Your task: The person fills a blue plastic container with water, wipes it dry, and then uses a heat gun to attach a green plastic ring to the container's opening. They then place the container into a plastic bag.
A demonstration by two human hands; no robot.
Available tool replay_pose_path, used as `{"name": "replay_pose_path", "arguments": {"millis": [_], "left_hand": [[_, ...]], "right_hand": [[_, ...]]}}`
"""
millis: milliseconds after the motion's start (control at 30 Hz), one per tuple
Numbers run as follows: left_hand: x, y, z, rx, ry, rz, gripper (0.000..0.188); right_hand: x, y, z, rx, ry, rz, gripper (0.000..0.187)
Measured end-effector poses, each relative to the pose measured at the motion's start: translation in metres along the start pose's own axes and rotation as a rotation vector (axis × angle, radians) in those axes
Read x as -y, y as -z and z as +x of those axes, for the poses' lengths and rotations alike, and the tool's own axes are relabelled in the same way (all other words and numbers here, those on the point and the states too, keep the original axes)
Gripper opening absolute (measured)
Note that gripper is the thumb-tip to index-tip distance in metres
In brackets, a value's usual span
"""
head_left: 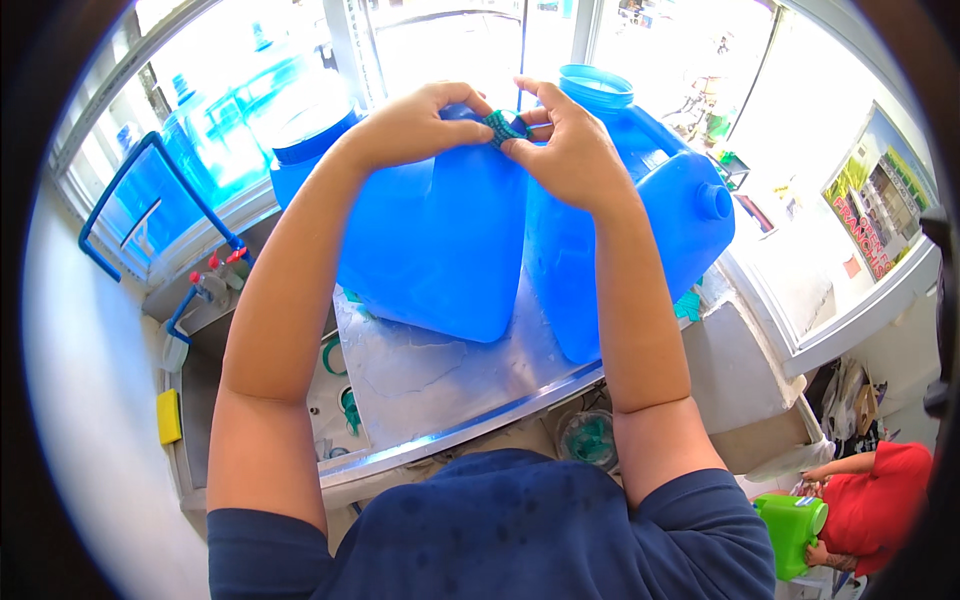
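One teal piece (499, 128), btwn L fingers (463, 132) & R fingers (526, 152), pinched by both, nr blue jug (435, 240)

Water shop, likely — blue jugs (430, 230), steel counter (440, 390), glare-blurred bottles (195, 140).

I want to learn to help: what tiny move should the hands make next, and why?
Perhaps press the small teal patterned band gently down, because the left hand and right hand pinch it from both sides by the top of the middle blue plastic jug.
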State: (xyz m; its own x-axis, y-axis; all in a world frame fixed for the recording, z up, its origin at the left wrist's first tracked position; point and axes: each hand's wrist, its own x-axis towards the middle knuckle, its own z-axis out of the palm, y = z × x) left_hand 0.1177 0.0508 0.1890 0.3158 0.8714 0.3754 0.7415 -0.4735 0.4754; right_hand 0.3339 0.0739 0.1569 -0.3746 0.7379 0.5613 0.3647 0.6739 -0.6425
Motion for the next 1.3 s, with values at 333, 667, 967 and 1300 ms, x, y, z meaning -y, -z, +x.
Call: {"name": "replay_pose_path", "arguments": {"millis": [333, 667, 967, 1300], "left_hand": [[0.012, -0.004, 0.005, -0.058, -0.025, 0.126, 0.044], [-0.012, -0.076, -0.117, -0.629, -0.582, 0.101, 0.056], [-0.026, -0.293, -0.233, 0.231, -0.079, 0.309, 0.094], [-0.014, -0.347, -0.229, 0.333, 0.087, 0.538, 0.128]], "right_hand": [[0.029, 0.019, -0.042, -0.074, 0.106, -0.183, 0.073], [-0.044, 0.145, -0.268, 0.562, -0.534, 0.330, 0.044], [-0.289, 0.032, -0.420, 0.896, -0.774, -0.063, 0.033], [-0.481, -0.180, -0.417, 0.575, -0.996, -0.048, 0.047]]}}
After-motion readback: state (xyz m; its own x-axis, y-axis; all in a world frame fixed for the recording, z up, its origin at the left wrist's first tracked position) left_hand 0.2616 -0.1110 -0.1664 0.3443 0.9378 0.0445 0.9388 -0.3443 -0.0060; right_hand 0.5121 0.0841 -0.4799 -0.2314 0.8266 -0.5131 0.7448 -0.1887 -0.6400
